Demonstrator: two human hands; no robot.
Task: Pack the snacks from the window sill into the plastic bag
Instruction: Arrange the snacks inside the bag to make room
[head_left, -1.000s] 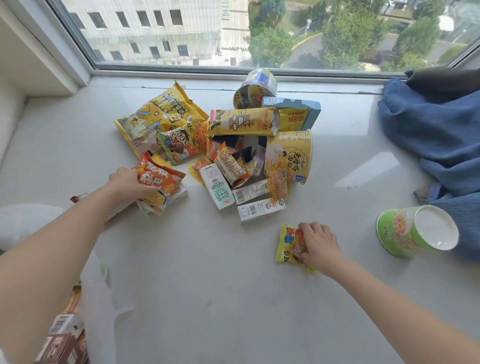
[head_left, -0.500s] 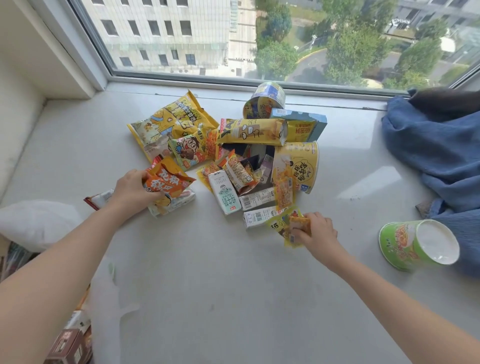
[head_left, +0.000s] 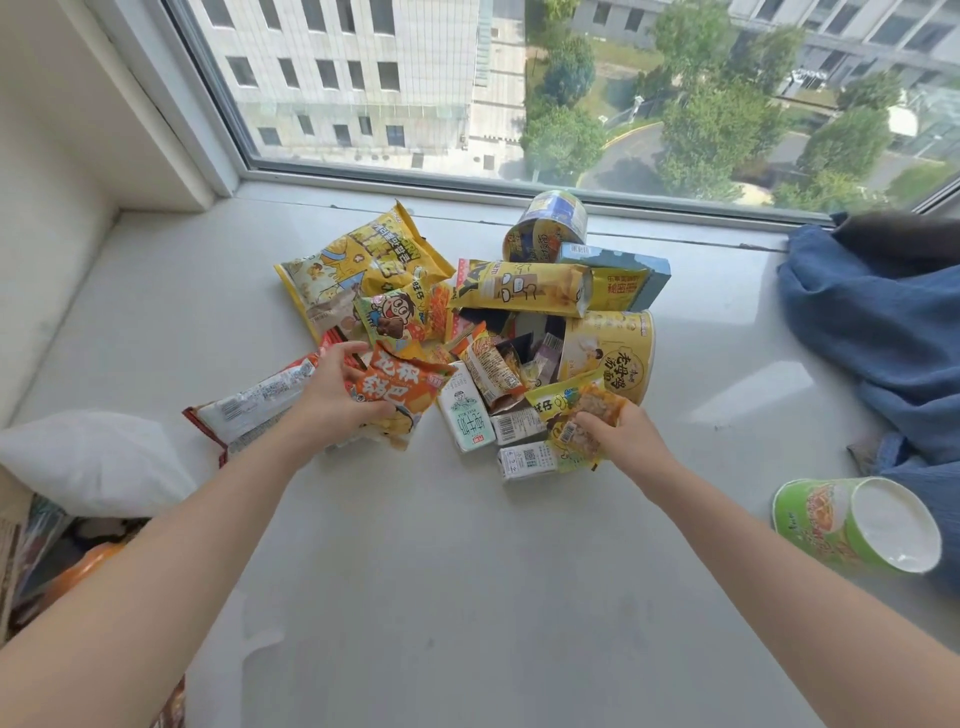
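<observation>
A heap of snacks lies on the pale window sill: a big yellow popcorn bag, a yellow box, a yellow noodle tub on its side, small milk cartons and several little packets. My left hand grips an orange snack packet at the heap's left edge. My right hand holds small yellow packets at the heap's front. A white plastic bag bulges at the sill's left edge.
A green noodle cup lies on its side at the right. Blue cloth is piled at the far right by the window. A long red-edged packet lies under my left wrist. Boxes and packets show below the sill at the lower left.
My right hand picked up the small yellow packet from the sill and carried it up to the heap's front, gathering another. My left hand kept its hold on the orange packet.
</observation>
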